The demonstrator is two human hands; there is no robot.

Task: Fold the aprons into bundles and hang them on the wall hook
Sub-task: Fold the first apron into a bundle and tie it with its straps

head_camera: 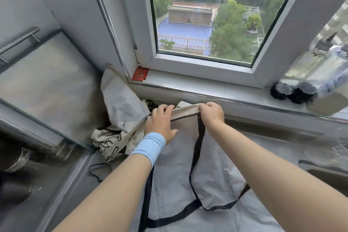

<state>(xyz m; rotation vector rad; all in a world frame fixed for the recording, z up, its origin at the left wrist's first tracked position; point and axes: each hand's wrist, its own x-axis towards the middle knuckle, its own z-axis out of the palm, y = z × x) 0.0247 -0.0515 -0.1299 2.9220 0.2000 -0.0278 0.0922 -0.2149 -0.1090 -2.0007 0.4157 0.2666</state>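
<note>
- Grey apron [178, 175]: spread flat on the counter [273, 137] below the window sill [188, 84]; its far edge is turned over into a folded band [185, 112] showing a beige underside
- Black strap [201, 130]: runs from the band's right end down across the grey cloth; loops near the bottom of the view
- Left hand [162, 124]: palm down on the band's left end; fingers bent over the fold's far edge, thumb splayed on the cloth; whether it grasps or merely presses cannot be told; blue wristband [149, 146] at the wrist
- Right hand [211, 114]: fingers curled down, pinching the band's right end where the strap joins
- Printed apron [111, 137]: beige with black line drawings; crumpled in a heap to the left, touching the grey apron's edge; a thin black cord trails from it along the counter
- Glass panel [47, 81]: tilted, far left
- Red card [140, 74]: on the sill's left corner
- Wrapped bottles [305, 81]: lying on the sill, right
- Window [207, 15]: trees and rooftops beyond
</note>
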